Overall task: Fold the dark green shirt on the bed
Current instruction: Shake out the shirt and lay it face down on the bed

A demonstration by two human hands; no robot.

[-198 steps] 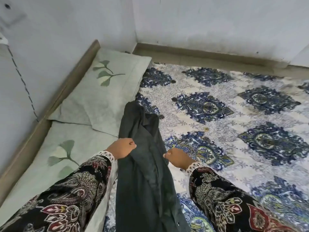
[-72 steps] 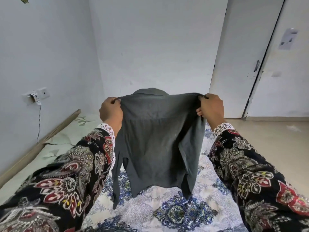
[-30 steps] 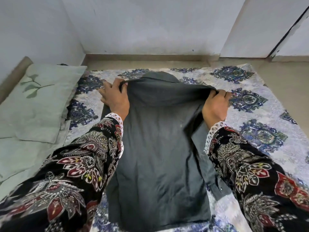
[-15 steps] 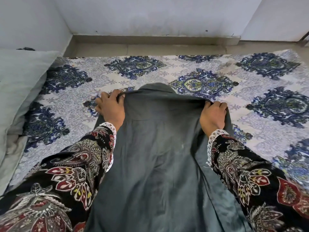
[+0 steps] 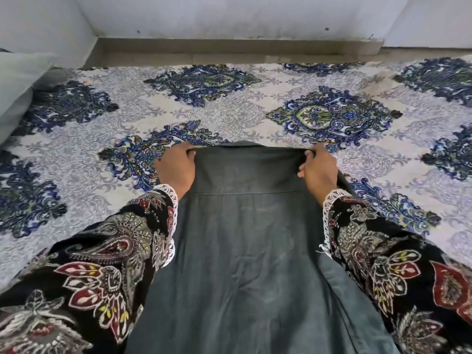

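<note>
Nearest: both forearms in black paisley sleeves (image 5: 102, 277) with white lace cuffs, flanking the dark green shirt (image 5: 250, 264). Shirt lies back-up on the bed (image 5: 229, 111), body running toward the camera, lower hem out of frame. Fabric matte, woven, soft creases mid-panel; one straight yoke seam crosses below the shoulders.

Left hand (image 5: 176, 169) and right hand (image 5: 319, 169) each have the grip closed on a shoulder corner, cloth pinched between fingers and thumb, collar hump between them.

Judgement: step in hand is laying flat. Best to keep even tension across the shoulders, set both corners down together, then smooth the panel before folding sides in. The right side shows a doubled edge that may need straightening.

Beyond: bedsheet, pale with blue medallion print. Pale pillow (image 5: 15, 85) far left.
</note>
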